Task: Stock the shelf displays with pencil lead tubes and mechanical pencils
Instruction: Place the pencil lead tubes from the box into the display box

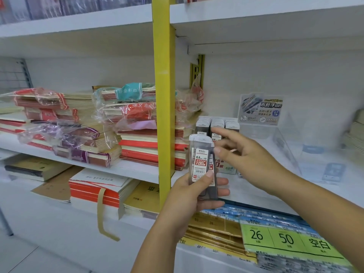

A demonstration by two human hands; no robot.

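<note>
Left hand (189, 196) grips bundle of pencil lead tubes (201, 164), long axis upright, above shelf (252, 190) front edge. Right hand (248, 156) released, empty, fingers just beside tube tops; nearer display rows (217, 124), directly behind.

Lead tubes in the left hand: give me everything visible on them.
The pencil lead tubes are a small stack, at least two, of flat cases in clear smoky plastic with pale caps on top. The front label is white and red and reads 0.5, HB and 100. Dark leads show through at the lower right. They stand roughly upright. The left hand grips them low, with the thumb across the label and the fingers behind. The blurred right hand is near their top; whether it touches them cannot be told.
</note>
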